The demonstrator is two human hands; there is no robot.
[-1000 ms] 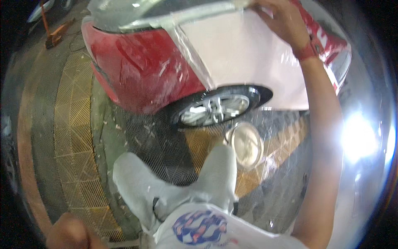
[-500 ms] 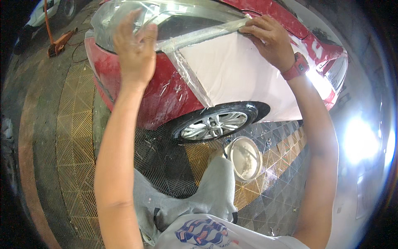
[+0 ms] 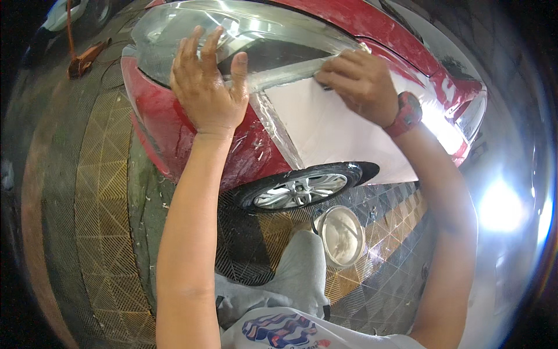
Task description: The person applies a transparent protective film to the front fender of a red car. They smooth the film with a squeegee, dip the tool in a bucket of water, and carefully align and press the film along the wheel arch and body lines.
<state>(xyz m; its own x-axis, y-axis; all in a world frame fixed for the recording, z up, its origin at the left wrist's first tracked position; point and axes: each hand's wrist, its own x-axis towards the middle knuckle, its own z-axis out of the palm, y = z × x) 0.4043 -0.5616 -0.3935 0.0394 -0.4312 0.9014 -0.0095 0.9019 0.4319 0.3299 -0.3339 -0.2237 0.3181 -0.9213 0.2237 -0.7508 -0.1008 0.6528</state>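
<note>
My left hand (image 3: 209, 87) is open, its fingers spread over the near edge of the headlight (image 3: 279, 49) and the red bumper (image 3: 151, 99). Whether the palm presses down is hard to see. My right hand (image 3: 361, 81), with a red watch on the wrist, is closed with bent fingers at the strip of clear tape (image 3: 285, 74) along the top of the pale fender (image 3: 343, 125). Something small and dark shows under its fingertips, too hidden to name. Another tape strip (image 3: 273, 122) runs down the fender's left edge to the wheel.
Below the fender is the front wheel (image 3: 299, 192) with its black tyre. A round pale bucket (image 3: 342, 237) stands on the patterned floor by my leg. An orange tool with a long handle (image 3: 87, 58) lies far left. Bright light glares at right.
My right hand has slid left along the top tape strip. My left hand has shifted right with its fingers spread wider. The view has shifted slightly.
</note>
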